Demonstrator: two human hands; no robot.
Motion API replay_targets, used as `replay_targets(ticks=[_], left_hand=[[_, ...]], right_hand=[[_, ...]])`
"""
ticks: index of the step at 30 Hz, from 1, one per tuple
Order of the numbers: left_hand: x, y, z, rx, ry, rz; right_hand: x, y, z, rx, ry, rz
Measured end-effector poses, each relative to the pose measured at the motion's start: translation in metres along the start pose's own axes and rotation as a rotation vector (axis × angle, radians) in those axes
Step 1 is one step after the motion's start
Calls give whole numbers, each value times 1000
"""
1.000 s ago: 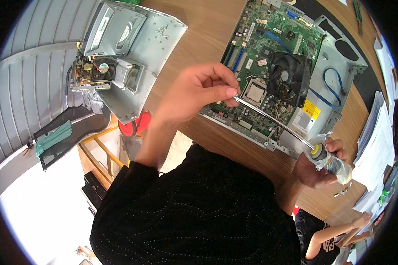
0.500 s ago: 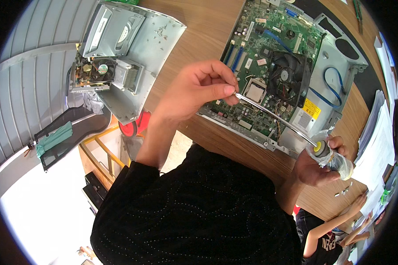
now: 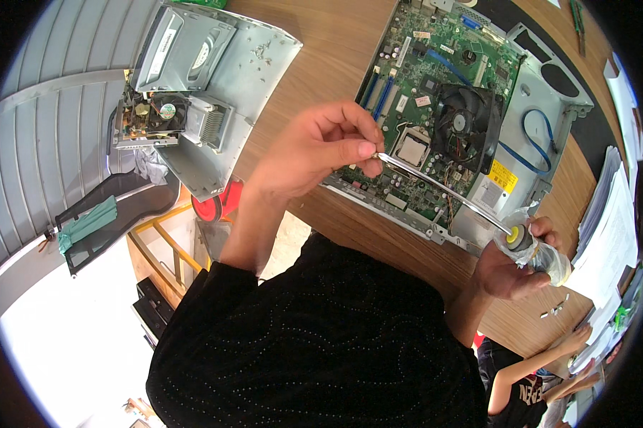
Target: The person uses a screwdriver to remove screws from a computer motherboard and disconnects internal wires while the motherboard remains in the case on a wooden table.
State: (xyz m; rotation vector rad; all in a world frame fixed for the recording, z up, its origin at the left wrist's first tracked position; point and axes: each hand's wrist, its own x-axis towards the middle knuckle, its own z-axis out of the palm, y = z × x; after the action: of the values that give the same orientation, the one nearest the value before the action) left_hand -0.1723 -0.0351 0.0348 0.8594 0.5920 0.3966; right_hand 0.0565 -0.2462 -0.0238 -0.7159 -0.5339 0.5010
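A long screwdriver [image 3: 446, 189] slants across the front of the opened computer. My right hand [image 3: 510, 274] wraps its handle, which is covered in clear plastic and has a yellow collar. Its shaft points up and left toward my left hand [image 3: 321, 150], whose thumb and forefinger pinch a tiny metal piece at the tip, apparently a screw [image 3: 376, 155]. Beneath the shaft lies the green motherboard [image 3: 414, 107] in its metal case [image 3: 528, 93]. A bare square processor [image 3: 412, 148] sits in the socket, beside a black fan [image 3: 464, 125].
Left on the wooden table [image 3: 321, 64] stands a metal computer panel [image 3: 254, 85] with loose screws on it and a drive and heatsink attached. Paper stacks [image 3: 600, 235] line the right edge. Small white bits [image 3: 554, 308] lie near my right hand. Another person's arm [image 3: 535, 364] reaches in at lower right.
My left hand has shifted very slightly left at the screwdriver tip. My right hand stays on the handle, nearly still. The other person's hands at lower right have moved a little.
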Motion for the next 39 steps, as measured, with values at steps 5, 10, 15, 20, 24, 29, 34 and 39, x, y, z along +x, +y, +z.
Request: replay_targets(ticks=[5,10,15,20,24,29,34,39], left_hand=[[-1,-1,-1,-66,-9,-35],[0,-2,-1,-110,3,-81],[2,-2,-2,-149,23,-115],[1,-2,0,-90,76,-98],[1,-1,4,28,138,-46],[-1,-3,5,178,200,2],[-4,-5,5,200,262,5],[-7,4,4,111,323,-2]], right_hand=[[1,0,-2,37,-32,24],[-2,0,-3,-71,73,-23],[-3,-2,-4,-81,-14,-69],[-3,-3,0,-89,-50,-93],[-5,-3,1,-246,8,-105],[-7,-1,3,-307,73,-7],[-13,1,11,-314,75,-28],[-14,3,22,-394,149,49]])
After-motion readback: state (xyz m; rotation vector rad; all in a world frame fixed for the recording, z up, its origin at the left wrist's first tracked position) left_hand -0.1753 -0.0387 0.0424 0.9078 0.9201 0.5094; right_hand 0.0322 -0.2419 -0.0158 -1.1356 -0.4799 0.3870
